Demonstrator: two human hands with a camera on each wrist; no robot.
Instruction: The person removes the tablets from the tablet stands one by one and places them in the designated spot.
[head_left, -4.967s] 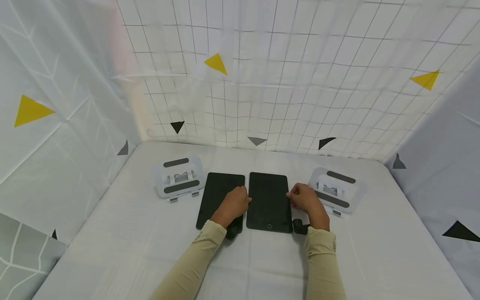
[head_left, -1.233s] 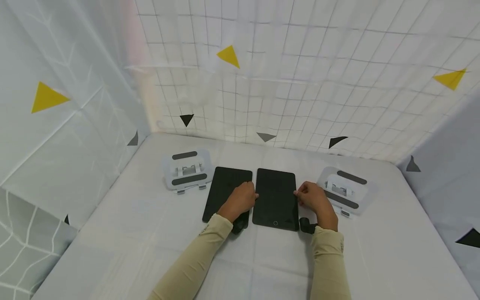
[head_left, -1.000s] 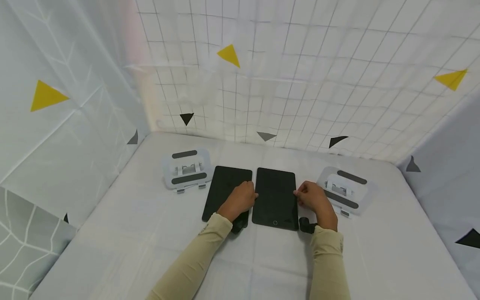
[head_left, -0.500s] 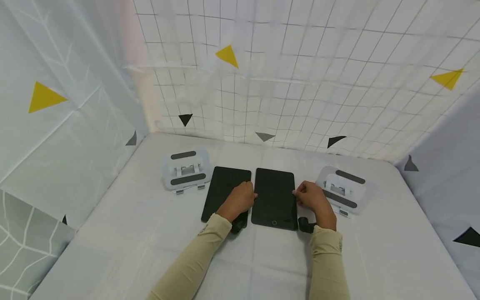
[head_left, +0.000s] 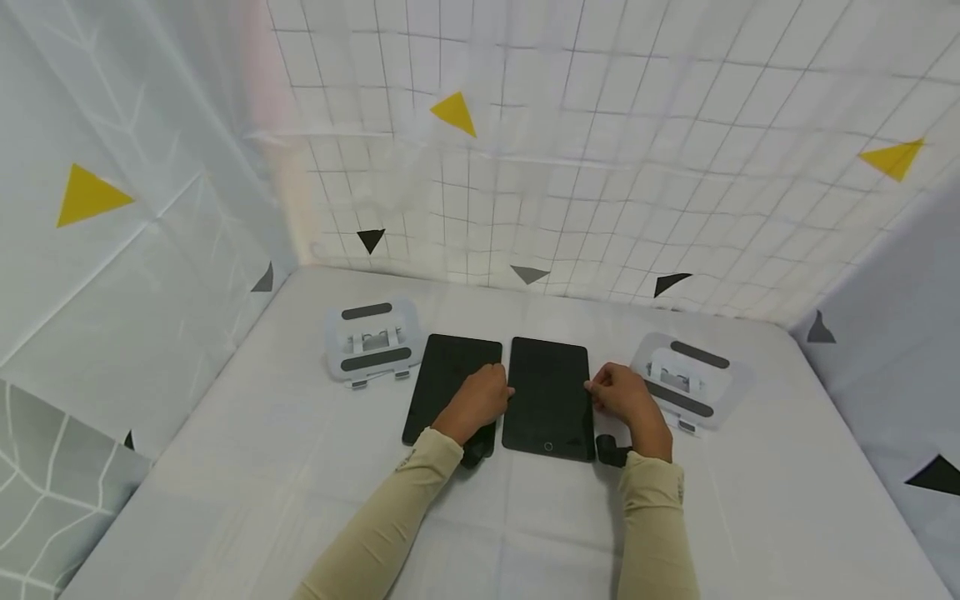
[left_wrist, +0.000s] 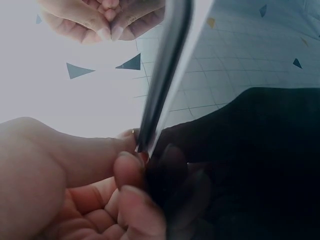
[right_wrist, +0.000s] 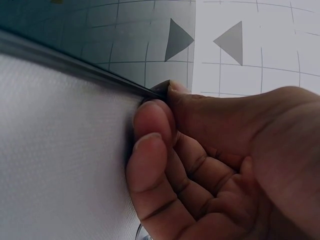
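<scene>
Two black tablets lie side by side in the head view. My left hand reaches across the left tablet. Its thumb and fingertips pinch the left edge of the right tablet, where the gap between the two runs. My right hand pinches that same tablet's right edge, fingers curled. Up close in the right wrist view, thumb and forefinger meet on the rim of the glossy tablet. In the left wrist view the tablet's edge stands between thumb and fingers, with their reflections in the glass.
Folded white stands with grey pads sit at either side: the left stand beyond the left tablet, the right stand behind my right hand. A white cloth covers the table. Behind rises a gridded curtain wall.
The head view has shifted slightly over the five seconds. Both hands keep the same pinch on the right tablet's edges, and the tablets and stands lie as before.
</scene>
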